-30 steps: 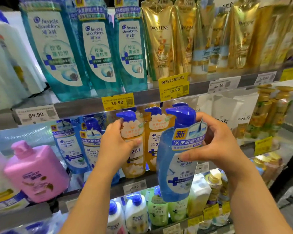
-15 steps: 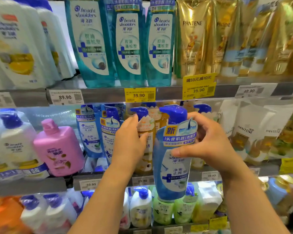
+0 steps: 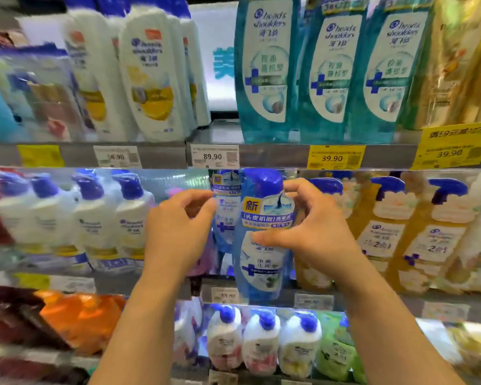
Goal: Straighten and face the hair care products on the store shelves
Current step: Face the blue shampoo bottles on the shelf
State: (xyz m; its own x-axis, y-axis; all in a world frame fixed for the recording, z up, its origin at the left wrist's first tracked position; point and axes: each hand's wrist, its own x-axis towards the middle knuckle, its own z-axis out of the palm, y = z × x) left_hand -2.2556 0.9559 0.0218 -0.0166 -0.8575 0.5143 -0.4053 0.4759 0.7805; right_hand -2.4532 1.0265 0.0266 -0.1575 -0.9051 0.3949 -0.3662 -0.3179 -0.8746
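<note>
Head view: since a second ago my viewpoint has swung left, so the translucent blue pump bottle with the dark-blue cap and white label [image 3: 263, 234] now sits at the centre of the frame instead of toward three o'clock. My right hand [image 3: 306, 232] grips it at label height, thumb across the front and fingers curled round the far side. My left hand [image 3: 178, 232] has let go of the amber pump bottle it was touching and now hangs loosely curled and empty just at nine o'clock of the blue bottle, close to a second blue bottle of the same kind [image 3: 226, 209] standing behind it.

The bottle's foot now hangs near the front lip of the middle shelf [image 3: 150, 282], over the price strip, label facing me. I judge it is being brought back to its own row, beside its matching neighbour, away from the amber-yellow pump bottles [image 3: 383, 234] at three o'clock. Setting it down squarely remains to be done. The frame is blurred, so finer contact I cannot tell.
</note>
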